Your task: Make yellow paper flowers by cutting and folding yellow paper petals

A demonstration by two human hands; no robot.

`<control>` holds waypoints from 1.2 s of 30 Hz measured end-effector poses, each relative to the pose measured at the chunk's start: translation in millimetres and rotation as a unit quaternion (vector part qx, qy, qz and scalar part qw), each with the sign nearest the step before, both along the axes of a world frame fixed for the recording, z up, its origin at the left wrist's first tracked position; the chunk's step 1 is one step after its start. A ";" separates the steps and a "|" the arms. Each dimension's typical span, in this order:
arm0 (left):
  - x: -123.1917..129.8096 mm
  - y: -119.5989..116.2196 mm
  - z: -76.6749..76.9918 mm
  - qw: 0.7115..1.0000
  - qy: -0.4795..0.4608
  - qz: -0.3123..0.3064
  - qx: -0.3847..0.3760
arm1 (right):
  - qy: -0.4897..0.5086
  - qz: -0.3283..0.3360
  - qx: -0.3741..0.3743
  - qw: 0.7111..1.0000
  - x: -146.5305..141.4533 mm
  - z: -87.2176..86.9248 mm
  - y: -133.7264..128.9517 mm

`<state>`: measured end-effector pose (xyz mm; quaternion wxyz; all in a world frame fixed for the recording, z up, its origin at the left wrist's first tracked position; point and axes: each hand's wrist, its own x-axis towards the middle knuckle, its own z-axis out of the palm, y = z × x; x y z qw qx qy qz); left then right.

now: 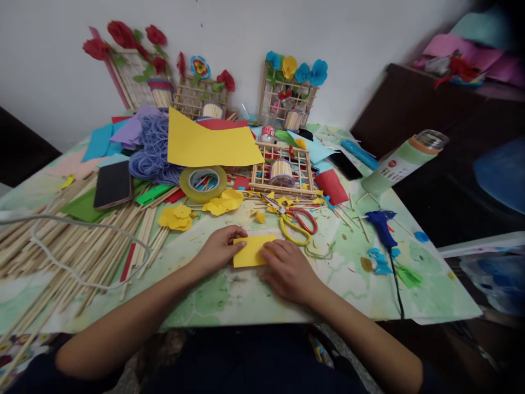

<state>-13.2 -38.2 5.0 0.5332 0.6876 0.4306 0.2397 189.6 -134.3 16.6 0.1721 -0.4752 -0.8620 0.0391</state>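
A small rectangle of yellow paper lies low over the table near its front edge, between my two hands. My left hand pinches its left end, thumb on top and fingertips behind. At the right end, my right hand has its fingers curled over the paper, covering that corner. Just beyond the right hand rest scissors with red and yellow handles, blades pointing away. Yellow paper flowers and small yellow scraps are scattered behind the paper.
Wooden sticks and a white cable spread across the left. Behind are a tape roll, blue yarn, a large yellow sheet and a stick lattice. A blue glue gun and bottle stand right.
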 end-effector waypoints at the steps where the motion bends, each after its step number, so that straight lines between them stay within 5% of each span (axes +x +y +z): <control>1: -0.3 1.0 0.6 1.000 0.004 -0.010 0.000 | -0.015 0.011 0.009 1.000 -0.9 -2.3 1.1; 5: -2.8 0.0 3.8 0.996 0.065 -0.045 0.042 | -0.047 0.029 0.032 0.998 -2.3 -11.0 7.5; 9: -8.5 -14.4 9.0 0.967 0.111 -0.015 0.229 | -0.069 0.050 0.040 0.996 -2.0 -14.0 8.0; 12: -13.4 -30.4 12.9 0.932 0.133 -0.087 0.327 | -0.070 0.055 0.040 0.995 -3.3 -14.8 4.6; 15: -16.5 -43.2 11.2 0.914 0.161 -0.184 0.322 | -0.049 0.050 0.032 0.997 -4.6 -16.3 1.1; 17: -17.4 -47.2 7.7 0.911 0.174 -0.195 0.320 | -0.035 0.042 0.022 0.998 -4.7 -17.2 -0.1; 27: -13.0 -33.9 15.1 0.940 0.217 -0.104 0.243 | 0.089 -0.133 -0.113 0.981 0.2 -10.8 12.8; 36: -10.1 -22.7 11.9 0.934 0.262 -0.066 0.232 | 0.057 -0.221 -0.132 0.965 -7.4 -13.4 22.0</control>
